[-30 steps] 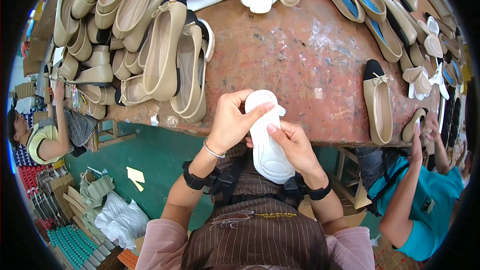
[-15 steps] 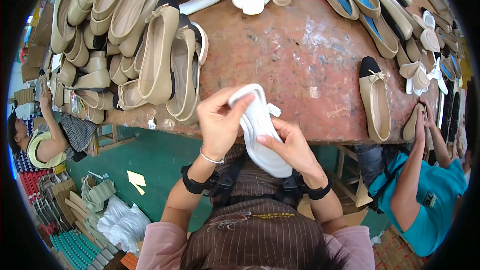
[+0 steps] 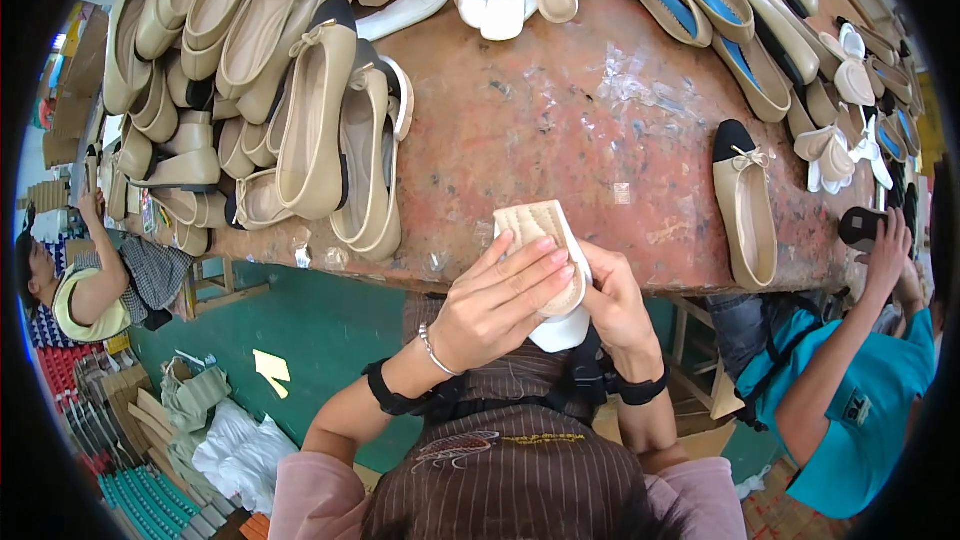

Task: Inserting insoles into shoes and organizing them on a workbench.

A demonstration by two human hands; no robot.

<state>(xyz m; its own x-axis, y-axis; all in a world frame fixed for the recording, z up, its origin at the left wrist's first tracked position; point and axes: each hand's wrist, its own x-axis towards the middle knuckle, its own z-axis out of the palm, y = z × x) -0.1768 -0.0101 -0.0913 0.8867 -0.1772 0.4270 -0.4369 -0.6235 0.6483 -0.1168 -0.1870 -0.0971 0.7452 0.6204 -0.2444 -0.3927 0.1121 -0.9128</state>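
At the near side, a striped brown apron (image 3: 560,485) is seen, and black bands (image 3: 641,389) are worn on the wrists. Just beyond it, an insole (image 3: 572,285) is held up between both hands, over the near edge of the desk (image 3: 540,120). By the left grip (image 3: 500,310) it is grasped with the fingers laid across the beige face; where that thumb is placed cannot be told. By the right grip (image 3: 618,305) it is clasped along the right border.

The step in hand is judged to be the handling and bending of the insole. For a next move, it would seem to be called for that both holds be kept even, so that the piece is not creased or let slip.

The upper face is beige, with stitched, quilted-looking lines and a straight upper end; the right border is white. Below the fingers a smooth white part is shown, apparently bent away from the beige one. The middle is covered by the fingers.

Farther off, a single beige shoe with a black toe (image 3: 755,230) is set apart on the right of the desk. At the left, beige shoes (image 3: 250,30) are heaped, and at the far side white pieces (image 3: 508,10) are gathered.
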